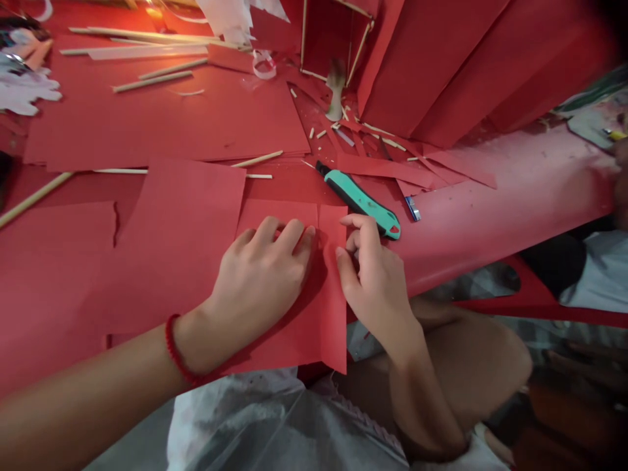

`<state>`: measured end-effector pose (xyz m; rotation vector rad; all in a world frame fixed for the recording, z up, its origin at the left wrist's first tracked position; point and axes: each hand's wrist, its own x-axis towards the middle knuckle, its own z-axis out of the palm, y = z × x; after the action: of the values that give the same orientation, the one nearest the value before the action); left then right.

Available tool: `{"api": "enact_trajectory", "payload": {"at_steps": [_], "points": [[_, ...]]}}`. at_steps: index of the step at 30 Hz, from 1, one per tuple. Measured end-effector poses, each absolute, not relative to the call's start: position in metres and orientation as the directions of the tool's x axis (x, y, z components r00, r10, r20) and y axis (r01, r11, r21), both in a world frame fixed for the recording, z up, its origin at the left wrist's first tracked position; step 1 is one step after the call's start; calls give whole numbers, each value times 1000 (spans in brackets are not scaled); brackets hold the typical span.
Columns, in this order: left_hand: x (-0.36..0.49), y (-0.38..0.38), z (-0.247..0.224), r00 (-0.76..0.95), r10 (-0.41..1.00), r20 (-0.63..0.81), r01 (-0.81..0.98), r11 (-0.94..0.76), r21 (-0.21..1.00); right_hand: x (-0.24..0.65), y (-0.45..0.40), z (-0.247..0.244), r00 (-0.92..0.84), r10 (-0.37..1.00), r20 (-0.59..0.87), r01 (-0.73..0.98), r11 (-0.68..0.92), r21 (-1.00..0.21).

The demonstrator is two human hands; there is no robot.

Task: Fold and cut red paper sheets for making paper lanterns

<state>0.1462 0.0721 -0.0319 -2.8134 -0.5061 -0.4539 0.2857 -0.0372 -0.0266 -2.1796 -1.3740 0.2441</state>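
Note:
A sheet of red paper (294, 330) lies at the table's near edge with a crease running down near its right side, and the narrow strip beyond the crease stands slightly raised. My left hand (265, 268) presses on this sheet just left of the crease, fingers bent and fingertips mostly hidden. At the sheet's right edge, my right hand (375, 275) has its thumb and index finger closed on the raised strip. A teal and black utility knife (363, 199) lies just beyond my right hand. Larger red sheets (181, 242) spread out to the left.
Farther back are stacked red sheets (161, 124), thin wooden sticks (152, 82) and a lit candle (156, 16). A stick-framed red box (336, 33) stands near a brush (335, 95). Paper scraps (387, 170) and a small blue item (413, 209) lie right of the knife.

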Motion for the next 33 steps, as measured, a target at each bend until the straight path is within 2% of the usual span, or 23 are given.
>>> {"api": "enact_trajectory", "payload": {"at_steps": [7,13,18,25,28,33], "points": [[148,71,-27,927,294,235,342,-918,-202,285,-41,-34,455,874,170,783,-302,-544],[148,70,-26,922,269,279,336,-913,-229,285,-43,-36,450,875,180,782,-288,-553],[147,70,-29,917,262,299,335,-914,-227,283,-43,-39,465,860,210,752,-258,-606],[145,70,-32,896,303,326,363,-921,-143,288,-37,-39,539,827,160,643,-282,-712],[144,69,-30,900,289,326,357,-918,-172,291,-35,-38,540,828,150,648,-295,-703],[145,65,-26,919,261,295,340,-903,-261,289,-33,-39,517,834,193,735,-316,-600]]}}
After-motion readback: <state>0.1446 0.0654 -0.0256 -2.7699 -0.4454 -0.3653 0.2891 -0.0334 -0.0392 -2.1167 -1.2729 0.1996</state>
